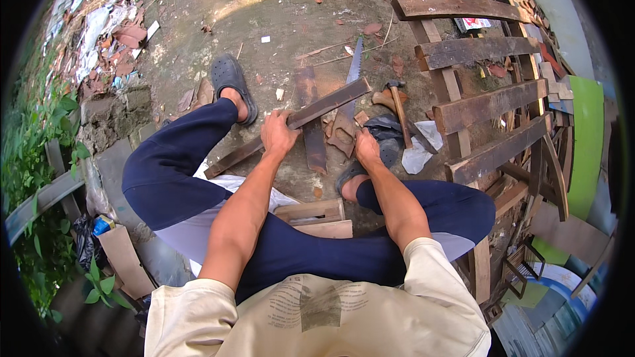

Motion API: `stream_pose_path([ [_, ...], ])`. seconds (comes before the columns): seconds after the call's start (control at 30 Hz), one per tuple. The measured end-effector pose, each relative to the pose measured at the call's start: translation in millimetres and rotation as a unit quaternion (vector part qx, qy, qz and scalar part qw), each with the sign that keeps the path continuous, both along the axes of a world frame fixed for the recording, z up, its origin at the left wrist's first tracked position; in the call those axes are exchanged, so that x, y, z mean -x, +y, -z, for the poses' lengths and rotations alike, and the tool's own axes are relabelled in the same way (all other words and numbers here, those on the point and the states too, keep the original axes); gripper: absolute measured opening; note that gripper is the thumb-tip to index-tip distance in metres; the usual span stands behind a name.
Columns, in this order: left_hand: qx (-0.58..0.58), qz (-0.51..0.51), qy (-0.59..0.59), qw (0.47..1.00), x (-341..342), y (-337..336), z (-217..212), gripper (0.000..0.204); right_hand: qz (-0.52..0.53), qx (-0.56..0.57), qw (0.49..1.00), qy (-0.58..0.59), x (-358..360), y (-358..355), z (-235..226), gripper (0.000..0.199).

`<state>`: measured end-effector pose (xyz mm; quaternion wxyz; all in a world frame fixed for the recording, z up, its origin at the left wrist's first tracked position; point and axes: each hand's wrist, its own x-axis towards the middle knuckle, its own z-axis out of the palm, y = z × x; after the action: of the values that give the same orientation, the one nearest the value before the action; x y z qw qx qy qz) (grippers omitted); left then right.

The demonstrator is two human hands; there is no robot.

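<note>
I sit low with my knees spread. My left hand (278, 133) grips a long dark wooden slat (324, 105) that runs diagonally from lower left to upper right above the ground. My right hand (366, 147) reaches down to small brown wood pieces (342, 131) lying under the slat's far end; whether it holds one is unclear. A hand saw (354, 66) lies on the ground just beyond the slat, and a hammer (399, 107) with a wooden handle rests to the right of my right hand.
A wooden frame with several dark slats (486, 102) stands at the right. Another dark plank (313, 139) lies on the dirt. Pale boards (317, 215) sit between my legs. Rubble and litter (112, 33) lie upper left, green plants (40, 132) left.
</note>
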<state>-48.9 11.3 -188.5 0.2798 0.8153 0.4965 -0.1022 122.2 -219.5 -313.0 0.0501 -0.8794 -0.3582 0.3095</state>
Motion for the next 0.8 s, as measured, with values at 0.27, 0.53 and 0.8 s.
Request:
stream_pose_path([
  [0.27, 0.037, -0.024, -0.014, 0.999, 1.9, 8.1, -12.0, 0.058, -0.135, -0.022, 0.99, -0.024, 14.5, 33.8, -42.4, 0.034],
  [0.53, 0.062, -0.007, -0.041, 0.997, 7.0, 14.3, -12.7, 0.067, -0.113, 0.066, 0.991, 0.027, 44.7, 32.0, 3.8, 0.041],
  [0.8, 0.121, 0.029, -0.002, 0.992, 10.5, 43.3, 4.7, 0.064, 0.024, -0.01, 0.999, 0.038, 13.6, 48.2, -98.8, 0.055],
])
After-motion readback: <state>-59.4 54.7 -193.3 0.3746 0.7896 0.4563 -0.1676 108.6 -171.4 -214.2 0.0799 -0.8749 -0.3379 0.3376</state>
